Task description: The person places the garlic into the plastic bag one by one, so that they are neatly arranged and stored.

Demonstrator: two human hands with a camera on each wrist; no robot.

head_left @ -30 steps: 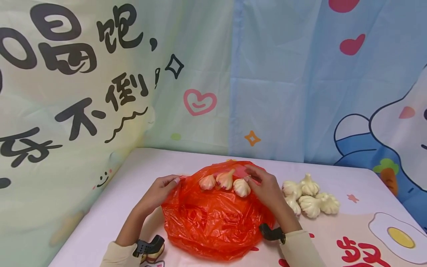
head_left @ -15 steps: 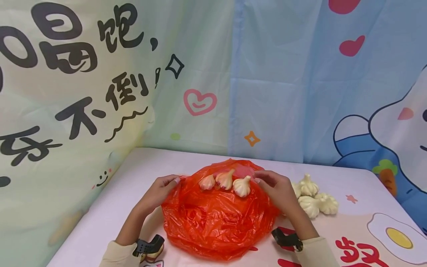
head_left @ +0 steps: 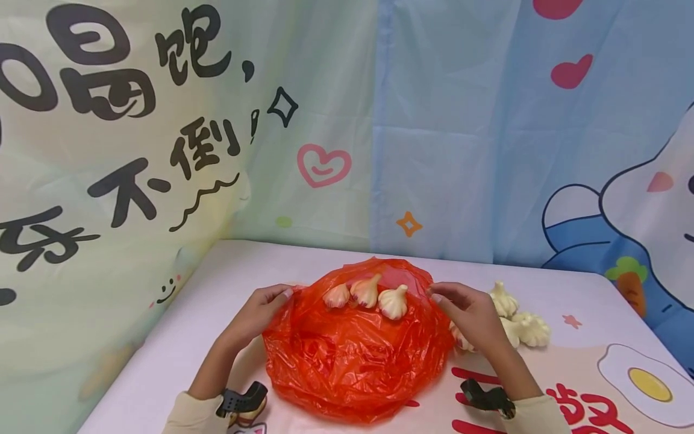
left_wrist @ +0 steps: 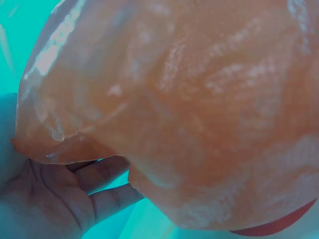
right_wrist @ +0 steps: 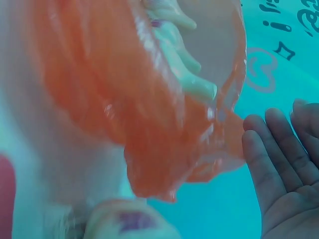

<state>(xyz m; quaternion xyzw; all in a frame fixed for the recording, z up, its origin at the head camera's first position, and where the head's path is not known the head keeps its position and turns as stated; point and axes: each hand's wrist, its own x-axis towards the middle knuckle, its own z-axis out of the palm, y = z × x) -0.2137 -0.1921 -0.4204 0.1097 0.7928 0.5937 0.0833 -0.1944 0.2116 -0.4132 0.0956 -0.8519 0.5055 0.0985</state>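
Note:
A red plastic bag point(head_left: 358, 355) lies spread on the table with its mouth facing up. Three garlic bulbs point(head_left: 393, 302) sit in a row inside it, near the far rim. My left hand point(head_left: 262, 313) pinches the bag's left edge between thumb and fingers; in the left wrist view the bag hides part of that hand point(left_wrist: 50, 199). At the bag's right edge is my right hand point(head_left: 474, 316), holding nothing. Its fingers point(right_wrist: 274, 159) look extended in the right wrist view, with their tips at the edge of the bag film.
Several more garlic bulbs point(head_left: 533, 330) are grouped on the table right of the bag, partly behind my right hand. One pinkish bulb point(head_left: 461, 339) lies close to the bag. A printed cloth point(head_left: 575, 361) covers the table, and a patterned curtain point(head_left: 434, 150) hangs behind it.
My right hand has moved off the rightmost bulb in the bag and out to the right, to the bag's edge. The left hand has stayed in place on the bag.

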